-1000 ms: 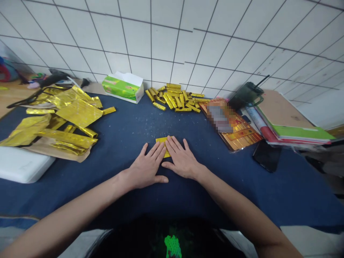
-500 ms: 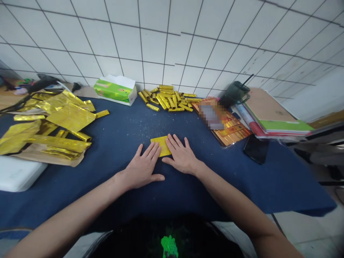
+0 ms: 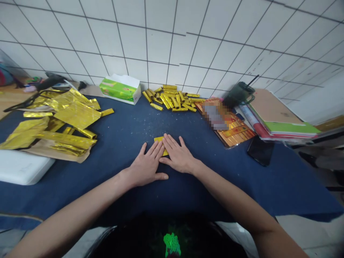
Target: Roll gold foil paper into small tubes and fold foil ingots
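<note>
Under the fingertips of both hands, a small yellow-gold foil paper [image 3: 158, 139] lies flat on the dark blue tablecloth [image 3: 126, 125], with a corner showing beyond the fingers and another bit showing below them, on the right hand's side. The left hand [image 3: 145, 166] rests palm down, its four fingers straight and slanting toward the foil paper, its thumb stretched out sideways. The right hand [image 3: 179, 157] is also palm down, its fingers extended over the foil paper and its thumb pointing toward the left hand. Both hands are open and flat, gripping nothing; their fingertips meet over the foil paper, though whether they overlap is hard to tell.

Straight beyond the fingertips, near the tiled wall [image 3: 161, 44], is a loose pile of gold foil tubes [image 3: 174, 100]. Beyond and to the left of the fingers sits a green and white tissue pack [image 3: 118, 89]. Well apart on the left hand's side are spread gold foil sheets [image 3: 77, 114], some lying on brown paper [image 3: 57, 152], beside a white case [image 3: 24, 166]. Out to the right of the right hand's fingers lie an orange-gold packet [image 3: 236, 132] and a black smartphone [image 3: 260, 151]; farther off are a dark mug [image 3: 238, 94] and a stack of folders [image 3: 271, 107].
</note>
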Action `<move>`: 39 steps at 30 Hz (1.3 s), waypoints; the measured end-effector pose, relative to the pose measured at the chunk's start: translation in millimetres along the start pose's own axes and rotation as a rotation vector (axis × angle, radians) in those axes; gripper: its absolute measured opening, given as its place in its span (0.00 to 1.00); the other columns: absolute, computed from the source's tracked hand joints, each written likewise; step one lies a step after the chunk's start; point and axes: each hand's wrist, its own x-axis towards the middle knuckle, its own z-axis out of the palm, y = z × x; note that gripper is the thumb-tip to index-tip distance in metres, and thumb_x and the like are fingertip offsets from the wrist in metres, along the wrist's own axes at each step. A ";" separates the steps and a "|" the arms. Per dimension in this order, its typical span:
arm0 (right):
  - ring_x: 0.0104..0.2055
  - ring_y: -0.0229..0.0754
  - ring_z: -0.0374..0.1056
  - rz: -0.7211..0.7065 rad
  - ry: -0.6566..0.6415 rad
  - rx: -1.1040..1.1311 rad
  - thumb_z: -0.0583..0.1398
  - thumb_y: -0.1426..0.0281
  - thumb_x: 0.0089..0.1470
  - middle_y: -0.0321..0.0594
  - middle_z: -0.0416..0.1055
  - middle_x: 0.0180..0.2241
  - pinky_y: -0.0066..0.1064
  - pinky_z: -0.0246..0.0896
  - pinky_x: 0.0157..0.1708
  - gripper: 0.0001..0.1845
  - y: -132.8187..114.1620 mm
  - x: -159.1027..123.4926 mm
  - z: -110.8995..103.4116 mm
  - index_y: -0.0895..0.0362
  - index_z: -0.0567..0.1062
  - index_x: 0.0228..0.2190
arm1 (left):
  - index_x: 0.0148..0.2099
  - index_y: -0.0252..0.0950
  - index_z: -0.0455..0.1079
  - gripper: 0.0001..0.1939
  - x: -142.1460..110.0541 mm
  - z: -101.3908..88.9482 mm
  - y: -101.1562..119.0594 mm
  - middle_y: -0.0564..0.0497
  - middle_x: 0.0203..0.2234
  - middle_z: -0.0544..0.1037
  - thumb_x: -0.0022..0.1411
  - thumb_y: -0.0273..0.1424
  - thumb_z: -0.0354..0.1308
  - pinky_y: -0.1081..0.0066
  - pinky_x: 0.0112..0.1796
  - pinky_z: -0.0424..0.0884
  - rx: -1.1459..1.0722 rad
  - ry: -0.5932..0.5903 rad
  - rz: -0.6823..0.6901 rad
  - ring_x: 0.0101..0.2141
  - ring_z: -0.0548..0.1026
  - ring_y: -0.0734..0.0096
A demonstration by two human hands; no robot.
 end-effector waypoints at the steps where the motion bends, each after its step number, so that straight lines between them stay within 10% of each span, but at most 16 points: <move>1: 0.65 0.49 0.31 0.009 0.001 -0.014 0.37 0.49 0.56 0.50 0.35 0.63 0.56 0.28 0.58 0.40 5.1 -2.0 0.7 0.63 0.43 0.61 | 0.64 0.27 0.42 0.46 -0.1 -1.1 0.5 0.36 0.62 0.43 0.55 0.57 0.40 0.48 0.56 0.40 0.004 -0.012 -0.006 0.62 0.42 0.52; 9: 0.64 0.51 0.34 0.158 -0.008 0.058 0.43 0.46 0.53 0.48 0.39 0.63 0.58 0.31 0.57 0.42 32.1 -16.3 -6.6 0.60 0.47 0.60 | 0.64 0.25 0.43 0.47 -1.4 -2.9 -0.8 0.35 0.62 0.44 0.55 0.57 0.40 0.48 0.56 0.42 0.002 -0.011 -0.006 0.62 0.43 0.52; 13: 0.61 0.47 0.48 0.234 0.222 0.162 0.47 0.54 0.56 0.47 0.55 0.59 0.52 0.40 0.57 0.30 29.3 -19.0 -13.0 0.56 0.60 0.55 | 0.63 0.26 0.45 0.47 -2.3 -0.6 -1.6 0.35 0.62 0.46 0.55 0.58 0.38 0.48 0.56 0.43 0.017 0.026 0.001 0.61 0.44 0.52; 19: 0.52 0.41 0.62 -0.032 0.347 0.093 0.49 0.66 0.58 0.40 0.71 0.46 0.42 0.45 0.56 0.17 5.6 -22.2 -12.8 0.52 0.73 0.44 | 0.62 0.26 0.50 0.45 -1.2 1.7 -0.7 0.35 0.60 0.53 0.55 0.57 0.38 0.49 0.56 0.44 0.020 0.126 0.000 0.60 0.49 0.52; 39: 0.56 0.47 0.57 0.165 0.353 -0.069 0.50 0.64 0.57 0.45 0.65 0.52 0.46 0.48 0.54 0.19 22.4 -15.4 1.3 0.55 0.71 0.47 | 0.54 0.26 0.61 0.35 -3.0 -15.9 5.3 0.35 0.54 0.63 0.57 0.51 0.47 0.60 0.51 0.58 -0.099 0.135 -0.001 0.52 0.62 0.53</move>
